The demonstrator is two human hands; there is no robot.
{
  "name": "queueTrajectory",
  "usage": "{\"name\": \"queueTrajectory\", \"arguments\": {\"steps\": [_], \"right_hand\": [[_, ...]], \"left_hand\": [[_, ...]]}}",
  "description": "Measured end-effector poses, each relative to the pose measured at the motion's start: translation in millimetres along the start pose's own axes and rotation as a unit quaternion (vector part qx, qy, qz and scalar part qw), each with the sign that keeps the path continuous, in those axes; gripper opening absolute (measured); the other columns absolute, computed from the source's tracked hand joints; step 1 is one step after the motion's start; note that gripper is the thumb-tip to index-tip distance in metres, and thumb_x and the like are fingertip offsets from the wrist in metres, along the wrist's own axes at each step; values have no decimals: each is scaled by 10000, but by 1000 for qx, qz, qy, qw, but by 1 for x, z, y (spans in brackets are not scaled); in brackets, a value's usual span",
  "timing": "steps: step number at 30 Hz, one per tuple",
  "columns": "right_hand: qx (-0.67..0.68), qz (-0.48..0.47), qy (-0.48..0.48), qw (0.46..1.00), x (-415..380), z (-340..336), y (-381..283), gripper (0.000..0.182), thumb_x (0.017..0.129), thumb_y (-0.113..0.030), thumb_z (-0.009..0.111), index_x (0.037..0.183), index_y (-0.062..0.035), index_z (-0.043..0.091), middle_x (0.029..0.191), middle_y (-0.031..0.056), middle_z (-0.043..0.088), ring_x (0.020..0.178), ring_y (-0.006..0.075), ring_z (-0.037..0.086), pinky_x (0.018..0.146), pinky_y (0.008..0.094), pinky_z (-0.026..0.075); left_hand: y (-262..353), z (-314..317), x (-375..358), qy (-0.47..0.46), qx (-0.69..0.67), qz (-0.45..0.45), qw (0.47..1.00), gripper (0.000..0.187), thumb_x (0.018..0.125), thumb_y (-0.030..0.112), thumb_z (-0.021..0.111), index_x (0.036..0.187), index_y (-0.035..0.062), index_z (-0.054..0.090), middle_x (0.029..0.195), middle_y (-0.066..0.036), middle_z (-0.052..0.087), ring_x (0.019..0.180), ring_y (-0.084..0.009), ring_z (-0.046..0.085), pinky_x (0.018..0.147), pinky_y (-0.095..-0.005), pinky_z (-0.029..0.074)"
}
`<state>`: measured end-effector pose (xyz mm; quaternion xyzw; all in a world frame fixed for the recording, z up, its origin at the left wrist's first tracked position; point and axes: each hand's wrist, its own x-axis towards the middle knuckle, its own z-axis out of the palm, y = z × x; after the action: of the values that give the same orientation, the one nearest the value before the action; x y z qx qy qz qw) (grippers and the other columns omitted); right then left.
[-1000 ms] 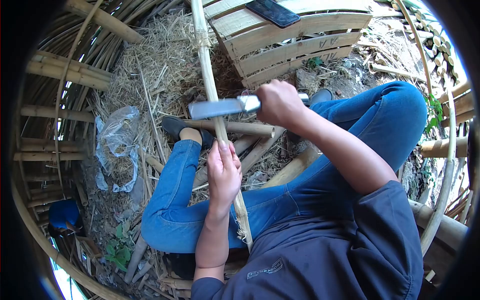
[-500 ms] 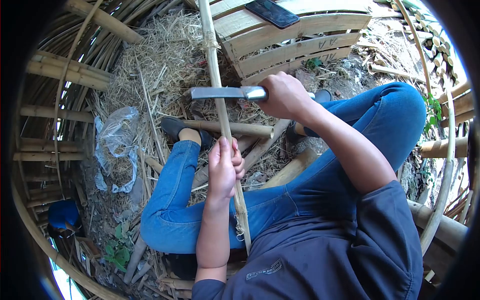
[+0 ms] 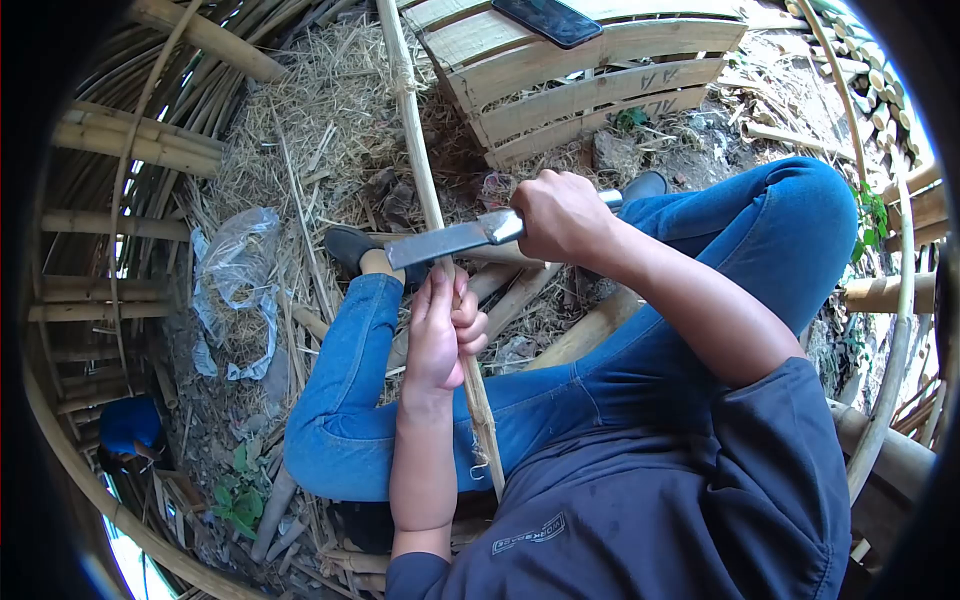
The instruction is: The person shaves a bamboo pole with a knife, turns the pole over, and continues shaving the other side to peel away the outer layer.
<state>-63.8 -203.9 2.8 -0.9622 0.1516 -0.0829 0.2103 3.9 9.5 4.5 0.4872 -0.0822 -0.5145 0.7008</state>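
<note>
A long pale bamboo strip (image 3: 412, 125) runs from the top of the view down to my lap. My left hand (image 3: 440, 330) is wrapped round it near its middle. In my right hand (image 3: 562, 218) is the handle of a knife (image 3: 450, 241) with a broad, flat metal blade. The blade lies across the strip, just above the fingers of my left hand. Loose fibres (image 3: 480, 462) hang from the strip's lower part.
A slatted wooden crate (image 3: 590, 82) with a phone (image 3: 548, 20) on top stands ahead. Clear plastic (image 3: 238, 265) and shavings (image 3: 330, 90) lie at left. Cut bamboo poles (image 3: 590, 325) lie between my legs. Another person (image 3: 130, 428) is at the far lower left.
My right hand has brought the knife down along the strip towards my left hand, and the blade is now more tilted. The strip's upper end has shifted left.
</note>
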Motion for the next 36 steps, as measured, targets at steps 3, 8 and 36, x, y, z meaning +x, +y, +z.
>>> {"name": "queueTrajectory", "arguments": {"steps": [3,8,36], "right_hand": [[4,35,97,995,11,-6,14,131,675,-143,676,736,-33,714,740,224,688,724,399,701,718,465,576],[9,68,58,996,20,-10,24,157,683,-142,676,783,-34,731,744,229,681,743,411,686,754,481,560],[37,-4,-6,999,-12,-28,-13,144,667,-169,696,721,-37,714,737,218,691,735,392,701,725,457,576]], "left_hand": [[-5,10,-3,-33,8,-26,999,332,1094,427,323,927,160,428,585,93,239,455,-13,173,391,-196,144],[-9,13,-1,-26,7,-49,998,338,1096,427,310,920,158,416,586,88,249,455,-11,193,379,-191,140],[1,-9,0,-223,-328,-89,914,299,1109,314,268,879,135,335,531,82,200,380,0,137,308,-182,119]]}}
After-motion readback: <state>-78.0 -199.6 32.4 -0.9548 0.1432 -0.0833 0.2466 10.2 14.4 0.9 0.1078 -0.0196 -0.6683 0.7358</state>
